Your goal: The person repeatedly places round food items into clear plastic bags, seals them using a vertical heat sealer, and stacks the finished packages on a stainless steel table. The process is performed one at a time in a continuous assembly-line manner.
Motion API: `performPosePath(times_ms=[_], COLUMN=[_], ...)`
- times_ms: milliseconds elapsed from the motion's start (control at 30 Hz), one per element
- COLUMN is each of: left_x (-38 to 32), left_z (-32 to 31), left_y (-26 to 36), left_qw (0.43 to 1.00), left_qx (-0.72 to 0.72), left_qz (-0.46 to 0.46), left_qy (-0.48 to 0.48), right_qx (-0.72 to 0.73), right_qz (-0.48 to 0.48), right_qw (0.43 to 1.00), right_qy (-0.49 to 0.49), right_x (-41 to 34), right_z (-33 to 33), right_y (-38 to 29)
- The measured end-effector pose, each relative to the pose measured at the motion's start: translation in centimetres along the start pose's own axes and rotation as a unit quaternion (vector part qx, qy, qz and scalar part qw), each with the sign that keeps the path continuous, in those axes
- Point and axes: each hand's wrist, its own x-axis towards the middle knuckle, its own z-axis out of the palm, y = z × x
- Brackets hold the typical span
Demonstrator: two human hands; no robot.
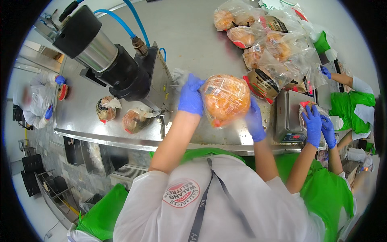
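Between my two blue-gloved hands is a round ham in a clear printed plastic bag (226, 98), held up over the steel table (187, 18). My left hand (191, 96) grips the upper left of the bag, where the gathered plastic neck trails off toward the machine. My right hand (256, 121) supports it from the right, its fingers partly hidden behind the ham. Just left of my left hand stands a bag-clipping machine (127, 69) with a black and steel cylinder and blue air hoses.
Several bagged hams (260, 87) are piled at the back right. A co-worker's gloved hands (313, 124) rest on a bagged ham on a digital scale (285, 116). Two bagged hams (106, 109) lie left of the machine. Another person (37, 99) stands at the far left.
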Motion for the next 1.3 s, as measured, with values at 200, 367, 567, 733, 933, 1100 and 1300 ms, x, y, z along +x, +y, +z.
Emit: performPosePath(times_ms=[200, 367, 567, 733, 933, 1100, 1300], left_x=[-3.4, -5.1, -9.9, -12.4, -12.2, -7.9, -5.5], left_z=[2.1, 2.1, 0.8, -5.2, -11.4, -16.7, -18.2], left_y=[0.1, 2.0, 2.7, 2.5, 6.2, 7.7, 8.8], left_qw=[0.984, 0.991, 0.972, 0.965, 0.649, 0.66, 0.451], left_qx=[-0.024, -0.055, -0.126, 0.164, 0.67, 0.681, 0.853], left_qz=[-0.133, -0.079, 0.042, 0.181, 0.254, 0.217, 0.189], left_qy=[0.118, 0.091, 0.193, 0.098, 0.257, 0.233, 0.184], right_qx=[0.024, -0.274, 0.306, 0.393, 0.33, 0.309, 0.316], right_qz=[-0.189, -0.43, 0.091, 0.257, 0.234, 0.182, 0.193], right_qw=[0.981, 0.856, 0.946, 0.879, 0.91, 0.932, 0.928], right_qy=[0.038, -0.087, -0.058, -0.081, -0.087, -0.057, -0.047], right_x=[0.7, 1.5, -0.4, -0.1, 2.4, 6.3, 6.6], right_z=[3.1, 4.2, 8.3, 9.9, 13.9, 14.2, 14.1], right_y=[-6.6, -8.7, -2.9, 1.7, 4.2, 6.9, 9.0])
